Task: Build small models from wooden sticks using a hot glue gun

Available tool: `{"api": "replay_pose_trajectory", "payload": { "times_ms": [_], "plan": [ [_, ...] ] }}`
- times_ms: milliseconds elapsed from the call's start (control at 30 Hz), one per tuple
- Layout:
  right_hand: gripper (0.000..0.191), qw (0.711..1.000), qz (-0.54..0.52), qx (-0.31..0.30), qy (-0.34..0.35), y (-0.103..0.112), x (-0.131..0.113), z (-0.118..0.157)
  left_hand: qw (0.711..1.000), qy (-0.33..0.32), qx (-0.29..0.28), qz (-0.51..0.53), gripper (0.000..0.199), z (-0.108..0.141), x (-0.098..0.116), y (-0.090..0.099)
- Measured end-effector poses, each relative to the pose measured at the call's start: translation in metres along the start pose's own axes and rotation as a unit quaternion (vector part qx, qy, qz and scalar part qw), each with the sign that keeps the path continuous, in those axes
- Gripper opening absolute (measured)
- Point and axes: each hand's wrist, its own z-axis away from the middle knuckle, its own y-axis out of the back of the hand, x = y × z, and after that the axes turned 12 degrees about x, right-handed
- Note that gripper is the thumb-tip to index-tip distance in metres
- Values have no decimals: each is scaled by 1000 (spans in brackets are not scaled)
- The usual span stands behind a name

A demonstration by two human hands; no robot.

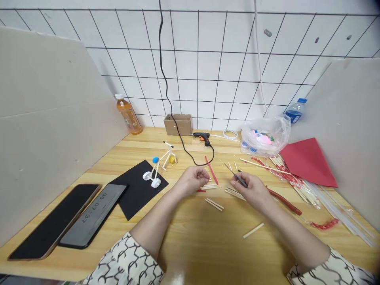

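1. Tweezers [237, 176] with a dark grip and fine metal tips sit in the right hand [252, 190]. Fingers are clenched around the grip, and the tips point up and left, above the tabletop.
2. Left hand [191, 181]: fingers are curled inward with the tips drawn together. No held item is visible; a small one could be hidden.
3. Short wooden sticks [209, 186] lie just below the left fingertips, and a red strip [211, 170] lies just beside them. Neither is seen gripped.
4. Stick-built wheeled model [158, 164] stands on a black card [139, 186], well left of both hands.
5. Handling judgement: hold the tweezers nearer the tips for finer control, and keep both wrists low and steady.
6. Hazard note: the black cord [196, 160] of the glue gun [202, 137] curves close to the left hand and should be kept clear.
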Motion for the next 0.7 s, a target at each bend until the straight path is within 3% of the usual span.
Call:
{"api": "replay_pose_trajectory", "payload": {
  "times_ms": [267,467,600,700],
  "plan": [
    [23,986,167,-16,-4,-38,-24,-52,988,-65,-14,-137,8,-5,-9,11],
    [28,969,246,-28,-11,-68,-25,-53,984,-72,-4,-161,11,-7,-12,15],
    [19,960,278,-35,0,-71,-30,-48,984,-74,-7,-164,12,-8,-14,16],
    [21,958,286,-27,13,-53,-32,-50,984,-78,-14,-160,12,-8,-14,16]
  ]
}}
